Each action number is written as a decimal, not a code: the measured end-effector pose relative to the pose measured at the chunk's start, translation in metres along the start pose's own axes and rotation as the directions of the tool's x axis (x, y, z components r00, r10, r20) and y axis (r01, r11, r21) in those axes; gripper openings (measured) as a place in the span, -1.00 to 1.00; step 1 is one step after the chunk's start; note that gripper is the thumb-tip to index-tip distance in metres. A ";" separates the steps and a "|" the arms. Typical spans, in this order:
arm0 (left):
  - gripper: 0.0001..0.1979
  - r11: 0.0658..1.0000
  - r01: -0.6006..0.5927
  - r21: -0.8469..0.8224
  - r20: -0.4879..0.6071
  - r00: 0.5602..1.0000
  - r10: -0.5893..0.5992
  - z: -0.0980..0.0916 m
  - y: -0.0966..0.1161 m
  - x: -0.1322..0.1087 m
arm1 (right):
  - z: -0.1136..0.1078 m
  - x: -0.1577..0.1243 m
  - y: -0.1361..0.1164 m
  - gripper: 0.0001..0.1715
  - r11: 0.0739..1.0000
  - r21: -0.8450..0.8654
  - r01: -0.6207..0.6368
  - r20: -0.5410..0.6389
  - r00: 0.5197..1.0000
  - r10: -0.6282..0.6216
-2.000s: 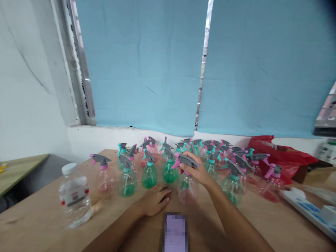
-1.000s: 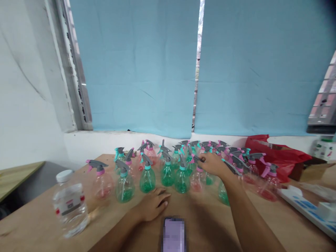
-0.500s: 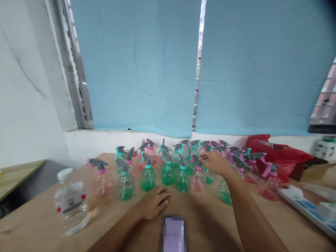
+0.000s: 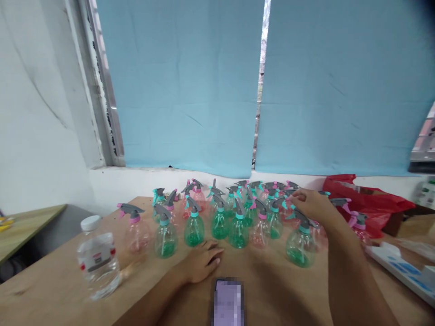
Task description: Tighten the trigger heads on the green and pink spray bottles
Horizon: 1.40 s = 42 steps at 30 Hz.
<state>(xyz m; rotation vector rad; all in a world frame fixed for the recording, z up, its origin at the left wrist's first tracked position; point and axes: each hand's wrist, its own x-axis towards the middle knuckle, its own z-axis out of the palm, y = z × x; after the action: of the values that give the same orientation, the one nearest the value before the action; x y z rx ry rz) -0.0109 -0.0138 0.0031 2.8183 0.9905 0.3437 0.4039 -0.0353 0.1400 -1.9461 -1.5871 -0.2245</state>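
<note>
My left hand [image 4: 204, 262] lies flat on the table, palm down with fingers stretched out, just in front of a green spray bottle [image 4: 194, 230]. Over the right part of the bottle group, my right hand [image 4: 311, 204] has its fingers curled together, fingertips at the grey spray heads. What the fingertips touch or hold there is hidden. Below the hand stands a green spray bottle [image 4: 301, 248] with a turquoise collar. A pink spray bottle [image 4: 260, 232] and another green spray bottle [image 4: 239, 232] stand to its left. Several more green and pink ones crowd behind, all upright.
A water bottle [image 4: 98, 262] with a white cap stands at the left. A phone [image 4: 227, 303] lies at the front edge. To the right are a red plastic bag [image 4: 367, 203], a cardboard box [image 4: 416, 224] and a white-and-blue tray [image 4: 404, 271]. Blue curtains [image 4: 190, 90] hang behind.
My right hand has moved right, from a pink spray bottle's head to heads further right, uncovering the green bottle in front. My left hand rests in place. The view has turned slightly.
</note>
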 end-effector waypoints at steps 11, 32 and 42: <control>-0.56 1.000 -0.016 0.005 -0.019 1.000 0.016 0.002 -0.002 0.000 | 0.012 0.003 0.009 -0.91 0.984 0.037 0.174 0.341 0.923 -0.176; -0.62 0.998 -0.057 0.013 -0.040 0.998 0.058 0.001 0.000 0.001 | 0.031 -0.043 -0.123 -0.83 0.649 0.619 0.441 0.211 0.703 -0.679; -0.64 0.999 -0.049 0.011 -0.061 0.997 0.050 0.001 0.003 0.001 | 0.127 -0.070 -0.157 -0.74 0.387 0.853 0.349 -0.184 0.896 -0.404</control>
<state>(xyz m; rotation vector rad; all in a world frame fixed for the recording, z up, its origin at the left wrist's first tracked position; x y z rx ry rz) -0.0085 -0.0158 0.0026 2.8604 0.9377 0.4345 0.2082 -0.0087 0.0587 -0.7548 -1.6669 0.4264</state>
